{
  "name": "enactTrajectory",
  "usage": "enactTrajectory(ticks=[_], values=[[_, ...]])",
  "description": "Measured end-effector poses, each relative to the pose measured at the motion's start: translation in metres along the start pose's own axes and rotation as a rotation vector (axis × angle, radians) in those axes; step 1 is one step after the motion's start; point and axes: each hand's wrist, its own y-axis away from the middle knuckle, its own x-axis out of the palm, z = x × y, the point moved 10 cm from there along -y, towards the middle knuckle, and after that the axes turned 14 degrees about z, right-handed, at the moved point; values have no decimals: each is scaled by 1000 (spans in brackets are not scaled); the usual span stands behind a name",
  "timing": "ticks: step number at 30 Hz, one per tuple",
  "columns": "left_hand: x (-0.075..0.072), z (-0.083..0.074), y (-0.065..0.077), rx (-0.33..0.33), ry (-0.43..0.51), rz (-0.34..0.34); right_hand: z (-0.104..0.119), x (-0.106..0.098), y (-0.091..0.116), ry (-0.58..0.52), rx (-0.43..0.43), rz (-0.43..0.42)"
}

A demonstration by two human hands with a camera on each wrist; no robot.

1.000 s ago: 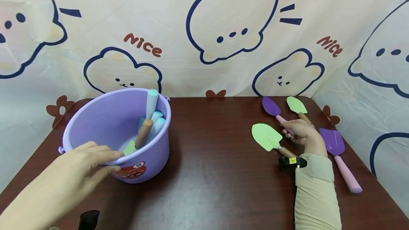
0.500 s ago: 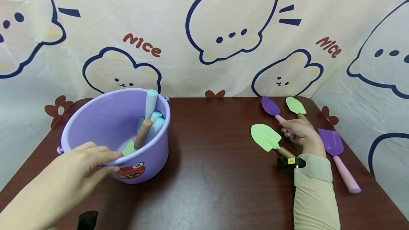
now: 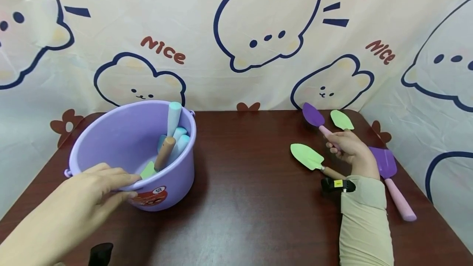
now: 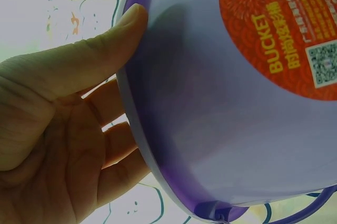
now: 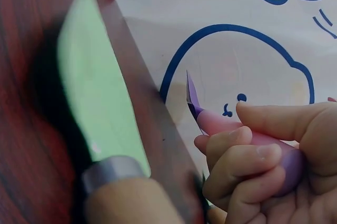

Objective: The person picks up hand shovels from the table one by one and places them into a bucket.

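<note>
My left hand (image 3: 92, 194) grips the near rim of a purple bucket (image 3: 177, 188), thumb outside and fingers inside. In the bucket stand several light-blue handles (image 3: 174, 118), a wooden handle (image 3: 165, 153) and a green blade (image 3: 148, 170). At the right, my right hand (image 3: 351, 151) holds a small purple trowel (image 3: 313, 115) by its pink handle (image 5: 224, 122). Its blade is raised off the table. A green trowel (image 3: 306, 156) with a wooden handle lies left of that hand, its blade tipped on edge. Behind the hand is another green trowel (image 3: 341, 120), its handle hidden.
A purple square-ended shovel (image 3: 386, 163) with a pink handle lies near the table's right edge. The dark wooden table (image 3: 244, 200) stretches between bucket and tools. A printed cloth (image 3: 207, 32) hangs behind and at the sides. A black object (image 3: 101, 253) shows at the lower left.
The small purple trowel has risen from the table in my right hand. The nearer green trowel's blade has tilted. My left hand keeps its grip on the bucket rim.
</note>
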Motion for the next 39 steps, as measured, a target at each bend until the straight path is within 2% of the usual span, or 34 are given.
enactTrajectory(ticks=[7, 13, 16, 25, 31, 39], values=[[-5, 1, 1, 9, -26, -36, 19, -1, 10, 38, -27, -24], [-5, 4, 1, -6, -26, -32, 35, -4, 20, 17, -71, -57], [-5, 2, 3, 15, -30, -58, 39, -4, 23, 15, -80, -61], [-4, -1, 4, 30, -28, -61, 48, -1, 36, 53, -86, -102], [-3, 0, 2, 17, -1, -50, 60, 1, 43, 52, -159, -109], [-5, -5, 2, 32, -11, -66, 72, 9, 49, 28, -235, -100]])
